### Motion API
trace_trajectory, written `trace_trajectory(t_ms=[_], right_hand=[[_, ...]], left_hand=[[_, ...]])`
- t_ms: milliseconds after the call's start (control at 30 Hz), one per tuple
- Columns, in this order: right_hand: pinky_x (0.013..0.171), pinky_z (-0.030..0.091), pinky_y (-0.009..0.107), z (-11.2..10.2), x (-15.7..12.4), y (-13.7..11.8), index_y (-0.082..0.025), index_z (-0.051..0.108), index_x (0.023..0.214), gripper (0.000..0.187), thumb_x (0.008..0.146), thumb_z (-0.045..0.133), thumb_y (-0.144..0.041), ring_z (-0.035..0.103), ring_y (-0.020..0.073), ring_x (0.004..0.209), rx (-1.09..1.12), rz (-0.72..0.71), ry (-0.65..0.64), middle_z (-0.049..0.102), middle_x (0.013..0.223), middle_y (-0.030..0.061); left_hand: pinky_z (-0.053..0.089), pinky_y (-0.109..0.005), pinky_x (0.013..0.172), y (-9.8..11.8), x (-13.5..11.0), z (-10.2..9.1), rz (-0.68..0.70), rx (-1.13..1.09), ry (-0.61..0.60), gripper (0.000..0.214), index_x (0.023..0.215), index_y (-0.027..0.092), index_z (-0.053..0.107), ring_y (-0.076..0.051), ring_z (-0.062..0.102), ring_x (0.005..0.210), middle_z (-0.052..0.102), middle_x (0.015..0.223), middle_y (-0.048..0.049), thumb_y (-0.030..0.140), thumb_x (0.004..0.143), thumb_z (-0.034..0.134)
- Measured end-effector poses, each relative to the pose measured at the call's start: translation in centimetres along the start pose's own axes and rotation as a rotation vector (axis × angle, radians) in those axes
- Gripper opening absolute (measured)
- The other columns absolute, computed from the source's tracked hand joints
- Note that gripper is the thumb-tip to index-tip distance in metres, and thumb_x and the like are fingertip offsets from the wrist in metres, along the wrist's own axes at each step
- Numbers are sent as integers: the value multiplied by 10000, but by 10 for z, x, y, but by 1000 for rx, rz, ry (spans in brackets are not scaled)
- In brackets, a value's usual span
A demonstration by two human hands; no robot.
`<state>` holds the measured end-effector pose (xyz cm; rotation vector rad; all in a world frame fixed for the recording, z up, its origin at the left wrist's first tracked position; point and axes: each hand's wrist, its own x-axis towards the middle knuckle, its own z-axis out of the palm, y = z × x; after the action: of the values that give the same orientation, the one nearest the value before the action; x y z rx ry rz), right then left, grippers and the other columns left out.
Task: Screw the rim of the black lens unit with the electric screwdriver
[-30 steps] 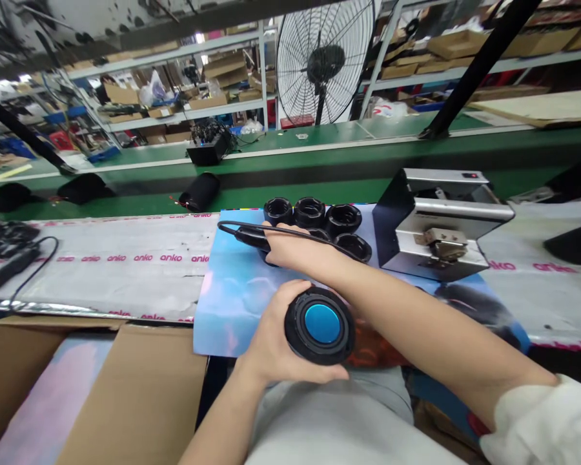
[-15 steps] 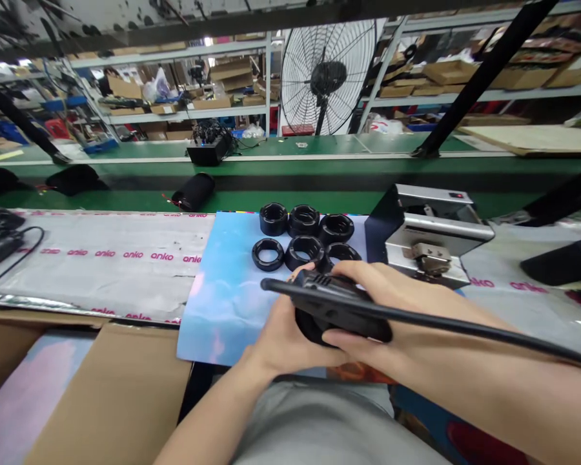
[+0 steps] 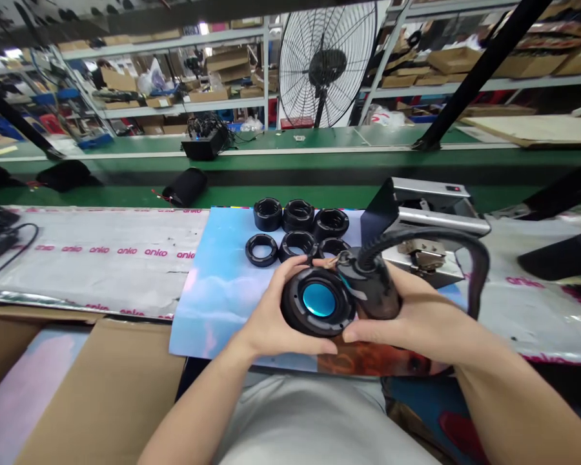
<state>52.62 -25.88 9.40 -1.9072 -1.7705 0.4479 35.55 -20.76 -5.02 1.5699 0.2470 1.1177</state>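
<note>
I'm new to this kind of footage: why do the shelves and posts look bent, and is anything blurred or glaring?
Head view: wide-lens distortion bows the shelves and leans the black post near the edges. The hands, left and right, and the blue-centred speaker look sharp. Soft glare lies on the silver sheet. Lighting is even, with faint shadows.

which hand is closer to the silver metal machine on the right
Right. The right hand, gripping the black corded tool, sits just in front of the machine; the left hand, holding the blue-centred speaker, is further left.
</note>
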Motion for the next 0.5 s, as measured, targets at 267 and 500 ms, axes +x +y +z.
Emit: trace_trajectory(t_ms=[267, 500], right_hand=[[770, 581, 387, 11, -11, 12, -247, 671, 1307, 570, 815, 755, -522, 680, 322, 1028, 82, 28, -4, 666, 975, 96], [804, 598, 418, 21, -20, 21, -264, 677, 1346, 598, 804, 767, -499, 680, 343, 1084, 125, 45, -32, 679, 1029, 105]], left_hand=[[422, -187, 1198, 4, -3, 2, -82, -17, -9, 1277, 1647, 387, 390, -130, 590, 1406, 588, 1504, -5, 142, 572, 1035], [413, -175, 1200, 5, -2, 4, -63, -66, -32, 1303, 1639, 445, 419, -114, 603, 1388, 590, 1493, 23, 81, 544, 1024]])
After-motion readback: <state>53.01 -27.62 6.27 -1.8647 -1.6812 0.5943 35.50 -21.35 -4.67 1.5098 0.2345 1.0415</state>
